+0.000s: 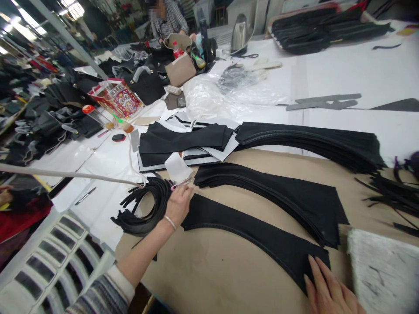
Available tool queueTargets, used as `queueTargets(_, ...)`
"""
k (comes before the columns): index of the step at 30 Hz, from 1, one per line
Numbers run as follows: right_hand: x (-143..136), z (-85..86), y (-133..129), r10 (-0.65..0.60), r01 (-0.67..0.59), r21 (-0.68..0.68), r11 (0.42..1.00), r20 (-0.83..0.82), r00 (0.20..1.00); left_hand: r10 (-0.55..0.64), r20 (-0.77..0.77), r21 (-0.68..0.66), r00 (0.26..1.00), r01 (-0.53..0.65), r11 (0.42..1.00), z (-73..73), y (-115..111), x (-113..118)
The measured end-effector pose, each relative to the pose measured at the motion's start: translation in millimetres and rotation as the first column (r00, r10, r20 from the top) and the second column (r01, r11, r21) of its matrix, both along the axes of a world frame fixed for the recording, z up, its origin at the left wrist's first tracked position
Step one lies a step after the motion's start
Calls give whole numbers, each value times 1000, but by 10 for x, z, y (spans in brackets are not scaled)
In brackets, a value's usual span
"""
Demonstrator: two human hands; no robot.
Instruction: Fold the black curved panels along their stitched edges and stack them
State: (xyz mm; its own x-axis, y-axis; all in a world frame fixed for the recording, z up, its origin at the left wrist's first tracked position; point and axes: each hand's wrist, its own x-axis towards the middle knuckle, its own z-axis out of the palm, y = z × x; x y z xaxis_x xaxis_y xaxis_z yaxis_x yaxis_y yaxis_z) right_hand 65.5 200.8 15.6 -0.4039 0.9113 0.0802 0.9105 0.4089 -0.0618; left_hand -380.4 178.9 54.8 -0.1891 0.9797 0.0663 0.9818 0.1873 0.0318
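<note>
A long curved black piece [248,231] of fabric or leather lies across the brown board in front of me. Beside its left end, my left hand [179,204] is closed, with its fingers at what look like small pink-handled scissors [173,187]; the fingertips are partly hidden. My right hand [330,290] rests on the right end of the same piece, fingers stretched out. Just beyond lies a stack of similar curved black pieces [262,185]. Left of my left hand, a curled bundle of black strips [157,205] sits on the board's edge.
Another curved black stack [310,141] and flat black panels [186,141] lie farther back. A white block [382,266] stands at right, near loose black strips [397,196]. A cord [72,173] crosses from the left. Clear plastic [212,96], a kettle [240,35] and a person [170,22] are beyond.
</note>
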Motion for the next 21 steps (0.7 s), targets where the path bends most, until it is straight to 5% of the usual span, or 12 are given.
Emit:
queueTargets(5,-33,77,-5,18,-18,-27,999,31,999,-186,134,1,973,187,982,-208,-280,498)
queueTargets(9,-11,57,-17,37,-35,-66,997,34,999,-181,151,11,972,182,983,-276,-328,472)
queueTargets(21,-28,17,-38,10,-12,-49,999,-41,999,-78,43,-41,996,80,996,-121,-601,308)
